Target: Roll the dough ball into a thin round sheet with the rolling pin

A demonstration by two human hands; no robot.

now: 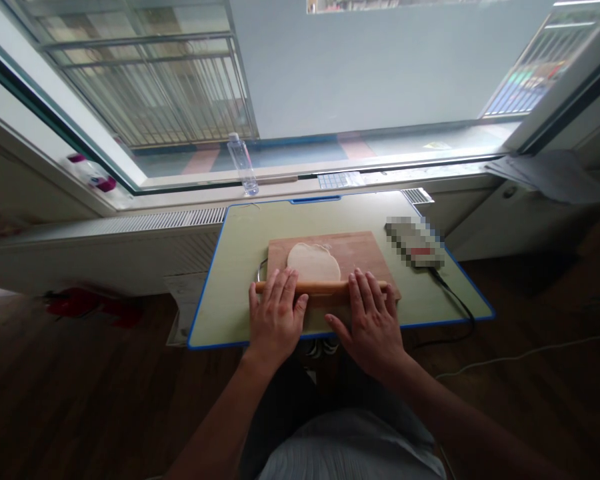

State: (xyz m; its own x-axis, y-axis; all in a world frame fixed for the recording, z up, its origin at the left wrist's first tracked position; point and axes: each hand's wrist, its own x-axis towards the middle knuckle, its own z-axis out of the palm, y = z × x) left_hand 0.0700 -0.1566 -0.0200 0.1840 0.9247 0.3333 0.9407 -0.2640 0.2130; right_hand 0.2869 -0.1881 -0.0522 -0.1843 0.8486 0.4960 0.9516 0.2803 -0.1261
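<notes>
A wooden rolling pin lies crosswise over the near part of a wooden cutting board. Flattened pale dough, with an uneven far edge, is on the board just beyond the pin. My left hand rests palm down on the pin's left end, its fingers stretched over it and the thumb apart. On the right end, my right hand lies the same way, fingers extended and thumb pointing inward. Both hands partly cover the pin, and its contact with the dough's near edge is hard to make out.
The board sits on a small, pale green table with a blue rim. A blurred-out device with a black strap lies at right. A clear bottle stands on the window sill, above a radiator.
</notes>
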